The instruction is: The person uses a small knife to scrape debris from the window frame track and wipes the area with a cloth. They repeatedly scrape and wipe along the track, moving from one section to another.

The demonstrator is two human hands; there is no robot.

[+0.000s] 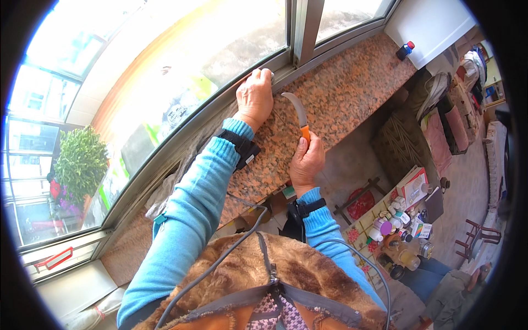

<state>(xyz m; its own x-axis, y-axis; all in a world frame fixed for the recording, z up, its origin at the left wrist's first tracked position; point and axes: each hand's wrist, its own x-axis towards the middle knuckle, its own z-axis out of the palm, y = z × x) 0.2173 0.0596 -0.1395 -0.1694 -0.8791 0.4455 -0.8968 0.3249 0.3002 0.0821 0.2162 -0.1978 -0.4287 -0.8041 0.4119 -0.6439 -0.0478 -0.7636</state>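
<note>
In my right hand [307,162] is a small sickle-shaped knife [297,108], its orange handle gripped in closed fingers. The curved grey blade points up and to the left, over the speckled stone windowsill [335,82]. Up at the metal window frame [220,102], my left hand [255,98] has its fingers curled down, with a small greyish bit showing beside the fingertips. What they close on is hidden. The blade tip is a short way right of this hand, apart from it.
A small dark bottle with a red cap [405,50] stands at the sill's far right end. Below right, a table [360,225] carries several jars and bottles. A grey cable [242,225] crosses my front. A wooden stool [477,239] is at the right.
</note>
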